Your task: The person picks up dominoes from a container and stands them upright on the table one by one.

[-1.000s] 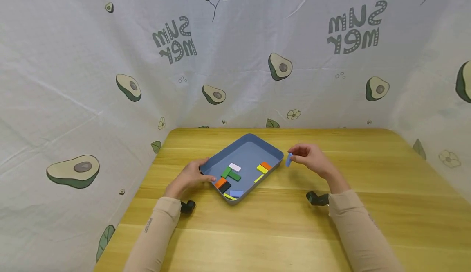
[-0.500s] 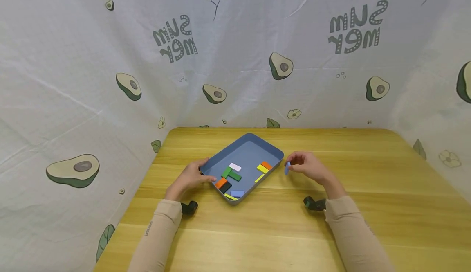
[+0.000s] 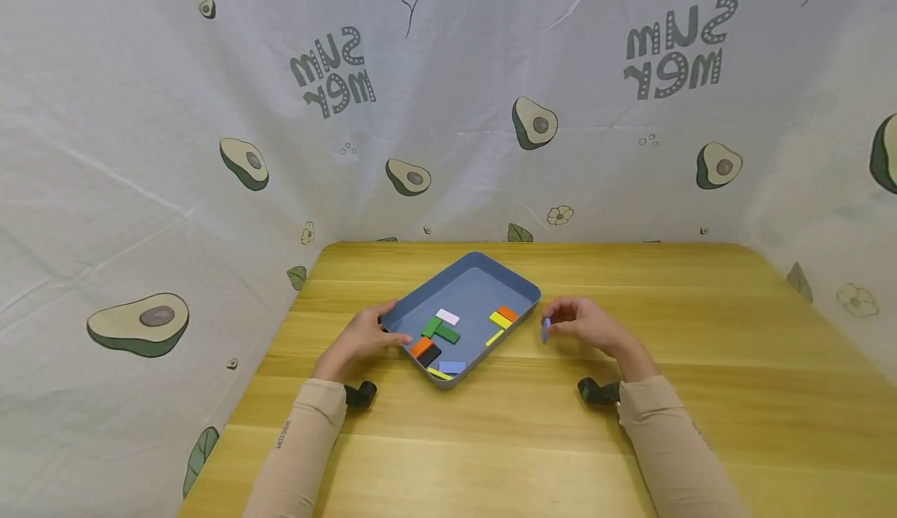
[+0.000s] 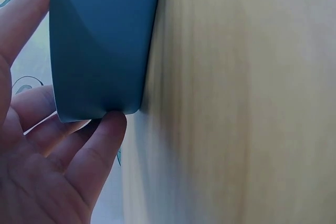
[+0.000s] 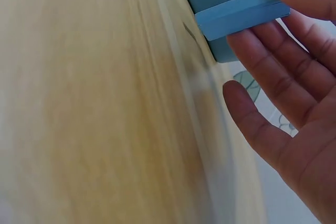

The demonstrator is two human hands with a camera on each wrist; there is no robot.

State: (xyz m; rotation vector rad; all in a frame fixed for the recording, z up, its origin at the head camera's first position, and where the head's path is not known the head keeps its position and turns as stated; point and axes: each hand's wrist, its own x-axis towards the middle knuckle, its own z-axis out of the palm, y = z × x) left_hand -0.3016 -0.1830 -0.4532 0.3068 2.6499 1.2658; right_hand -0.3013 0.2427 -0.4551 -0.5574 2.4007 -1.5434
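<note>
Right of the frame's centre, the right hand [image 3: 587, 325] pinches a blue block [image 3: 546, 331] near one end, just beside the centre's tray [image 3: 483, 288]. Left of centre, the left hand [image 3: 360, 337] grips the tray's edge. That end-only pinch could let the block twist loose onto the table [image 3: 490, 448].

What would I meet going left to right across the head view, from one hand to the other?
Left hand → white block → farther orange block → blue block held in the fingers → right hand. The tray and its other blocks overlap these, so they're left out.
</note>
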